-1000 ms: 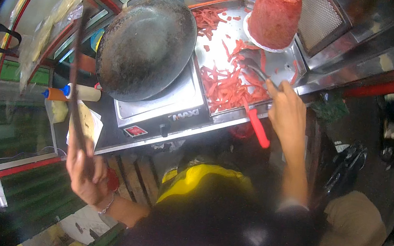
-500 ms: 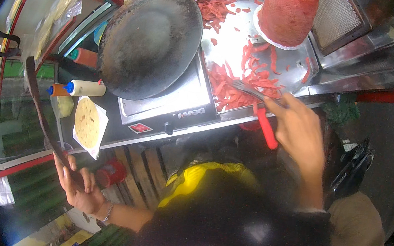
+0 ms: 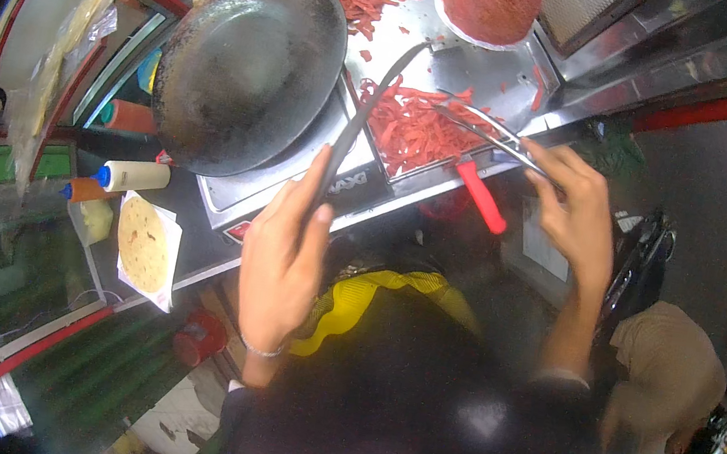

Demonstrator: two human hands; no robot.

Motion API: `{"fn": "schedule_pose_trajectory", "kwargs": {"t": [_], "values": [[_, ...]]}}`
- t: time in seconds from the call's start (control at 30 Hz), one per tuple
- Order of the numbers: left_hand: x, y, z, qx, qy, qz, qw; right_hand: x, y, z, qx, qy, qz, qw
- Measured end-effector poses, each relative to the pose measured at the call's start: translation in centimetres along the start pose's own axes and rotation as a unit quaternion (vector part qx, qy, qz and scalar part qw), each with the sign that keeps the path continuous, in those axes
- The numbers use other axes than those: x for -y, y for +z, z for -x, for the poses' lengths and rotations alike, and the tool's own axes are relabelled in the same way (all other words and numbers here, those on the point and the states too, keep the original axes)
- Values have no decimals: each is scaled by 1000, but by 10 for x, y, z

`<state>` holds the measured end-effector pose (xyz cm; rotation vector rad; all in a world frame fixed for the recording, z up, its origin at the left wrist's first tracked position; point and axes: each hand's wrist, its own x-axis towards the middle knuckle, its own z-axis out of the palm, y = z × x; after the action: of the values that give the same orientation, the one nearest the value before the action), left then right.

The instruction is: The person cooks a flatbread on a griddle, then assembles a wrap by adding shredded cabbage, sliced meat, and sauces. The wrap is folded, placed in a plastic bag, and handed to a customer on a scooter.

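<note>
My left hand (image 3: 283,258) is closed round a long, dark knife (image 3: 363,107), its blade slanting up past the stove to the meat tray. In my right hand (image 3: 575,209) is a pair of metal tongs (image 3: 495,134). The tongs' two arms are parted, their tips over a heap of red meat strips (image 3: 413,128). These strips lie in a shallow metal tray (image 3: 476,67). At the tray's far side a cone of red meat (image 3: 493,7) stands on a white base. A red handle (image 3: 482,201) sticks out over the tray's near edge.
Left of the tray, a wide dark pan (image 3: 249,83) sits on a gas stove (image 3: 230,196). A flatbread (image 3: 144,244) on white paper lies by the counter edge, near a cream squeeze bottle (image 3: 136,176) and an orange one (image 3: 88,191). Beige-clothed person (image 3: 672,360) at right.
My left hand has swung the knife from the far left to beside the meat. The tongs have opened over the strips, which are now gathered in a tighter heap.
</note>
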<state>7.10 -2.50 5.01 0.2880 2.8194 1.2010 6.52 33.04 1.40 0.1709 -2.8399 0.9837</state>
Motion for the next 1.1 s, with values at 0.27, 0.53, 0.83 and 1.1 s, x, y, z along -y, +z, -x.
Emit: {"fn": "schedule_pose_trajectory", "kwargs": {"t": [0.27,0.53,0.83,1.1], "values": [[6,46,-16,100,-28,-190,976,40,-24,39,70,78,18,994],[-2,3,12,159,-15,-166,973,44,-33,36,-10,32,40,999],[-7,-14,20,107,-35,-109,988,-19,5,-25,-101,76,219,968],[5,-20,36,61,-18,-35,997,28,17,-6,23,101,236,966]]}}
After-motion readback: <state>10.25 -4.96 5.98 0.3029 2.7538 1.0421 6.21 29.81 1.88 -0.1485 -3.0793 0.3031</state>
